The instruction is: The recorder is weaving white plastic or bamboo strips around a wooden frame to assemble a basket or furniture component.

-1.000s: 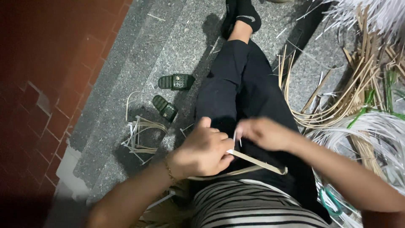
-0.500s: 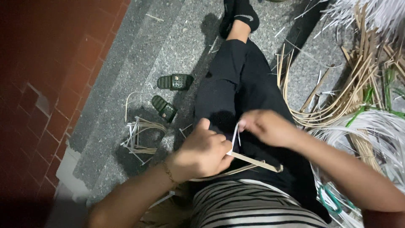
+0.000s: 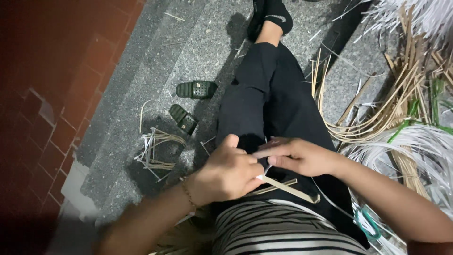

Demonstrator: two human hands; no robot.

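Bamboo strip (image 3: 288, 189) lies across my lap over the black trousers (image 3: 273, 104). My left hand (image 3: 229, 172) is fisted around its near end, my right hand (image 3: 299, 156) pinches it just beside. Green sandals (image 3: 196, 89) on the floor left, cane pile (image 3: 401, 108) right.

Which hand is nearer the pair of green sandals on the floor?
Left. The left hand lies just right of and below the sandals; the right hand is farther right, beyond the left hand, over the lap.

sandals (image 3: 191, 101) left of leg (image 3: 264, 94), strips (image 3: 401, 108) right
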